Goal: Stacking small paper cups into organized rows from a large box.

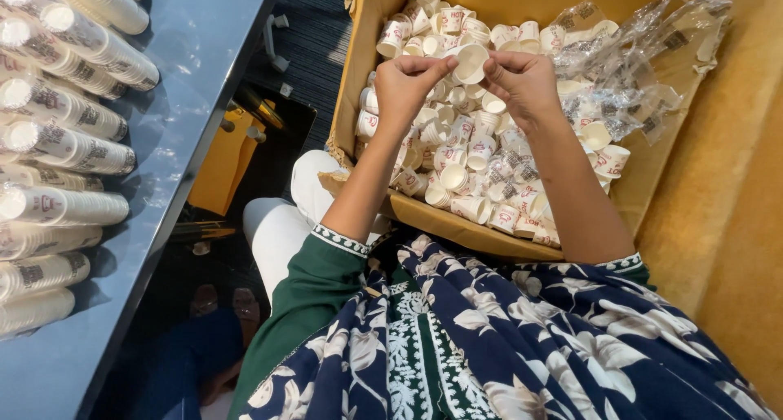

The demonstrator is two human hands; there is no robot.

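Observation:
Both hands are raised over an open cardboard box (424, 212) that rests on my lap. My left hand (408, 81) and my right hand (522, 77) pinch the same small white paper cup (471, 61) by its rim, its mouth turned toward me. Under the hands the box is filled with several loose small white paper cups (465, 175) bearing red print, lying in all directions.
Crumpled clear plastic sleeves (620, 61) lie in the box's right side. On the dark glossy table (188, 134) to the left lie several long wrapped stacks of cups (65, 143). A tan wall (726, 208) stands on the right. Dark floor shows below the table.

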